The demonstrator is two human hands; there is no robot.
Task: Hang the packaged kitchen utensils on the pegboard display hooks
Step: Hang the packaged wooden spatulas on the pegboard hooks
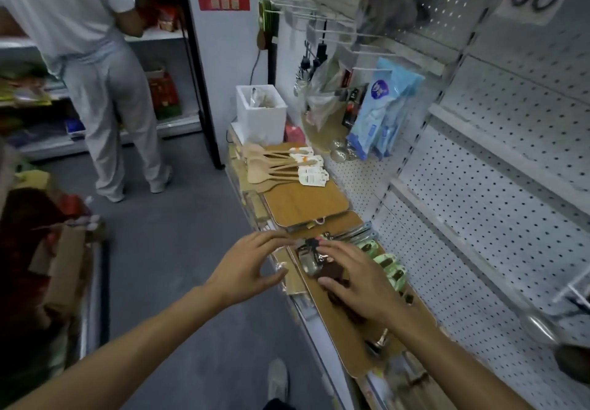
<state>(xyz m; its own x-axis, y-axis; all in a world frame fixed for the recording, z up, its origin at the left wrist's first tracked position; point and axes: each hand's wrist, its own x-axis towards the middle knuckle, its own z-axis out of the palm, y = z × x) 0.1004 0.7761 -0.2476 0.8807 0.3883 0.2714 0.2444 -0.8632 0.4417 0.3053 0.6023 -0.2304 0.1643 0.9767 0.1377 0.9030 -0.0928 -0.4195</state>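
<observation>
Pegboard (479, 186) rises beyond both hands. Right hand (354, 285) rests spread on a packaged utensil (311, 258), likely steadying it; left hand (247, 269), loosely open beside it, holds nothing.

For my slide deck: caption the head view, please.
Both hands, left hand and right hand, reach for packaged utensils on a shelf beside pegboard.

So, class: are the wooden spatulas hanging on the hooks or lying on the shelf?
Lying down. The wooden spatulas rest flat on the wooden boards, not on any pegboard hooks.
</observation>
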